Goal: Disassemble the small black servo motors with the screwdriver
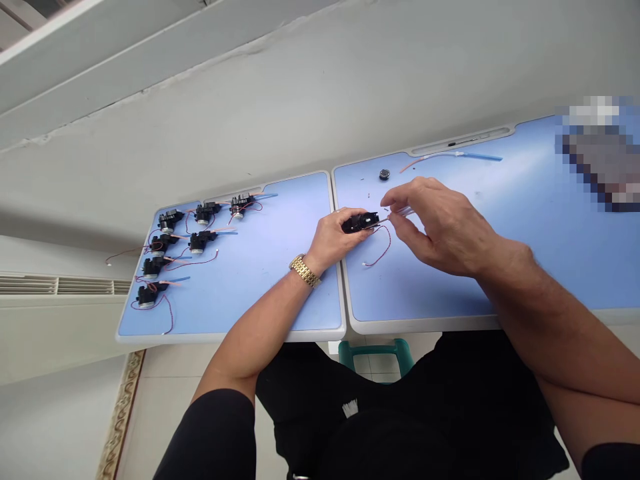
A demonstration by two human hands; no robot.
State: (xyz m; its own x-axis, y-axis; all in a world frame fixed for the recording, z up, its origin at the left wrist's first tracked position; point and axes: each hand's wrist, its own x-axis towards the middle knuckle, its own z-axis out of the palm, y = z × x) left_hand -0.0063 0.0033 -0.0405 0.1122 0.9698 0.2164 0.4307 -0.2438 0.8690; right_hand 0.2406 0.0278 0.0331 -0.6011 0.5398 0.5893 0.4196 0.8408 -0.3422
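My left hand (329, 237), with a gold watch at the wrist, is closed around a small black plastic motor assembly (356, 223) above the seam between two blue tables. From the assembly a thin red wire (389, 244) curls down to a white connector. My right hand (443, 223) pinches a thin screwdriver (406, 211) with a clear handle, its shaft pointing left at the assembly's right end. Whether the tip touches a screw is too small to tell. Just beyond the hands lies a round black part (384, 174), with tiny loose pieces near it.
Several similar black assemblies (201, 241) with wires stand on the left blue table (285, 267). An orange-and-blue strip (465, 155) lies at the back of the right table (420, 293). A pixelated dark object (600, 160) is far right. A green stool (375, 349) shows below.
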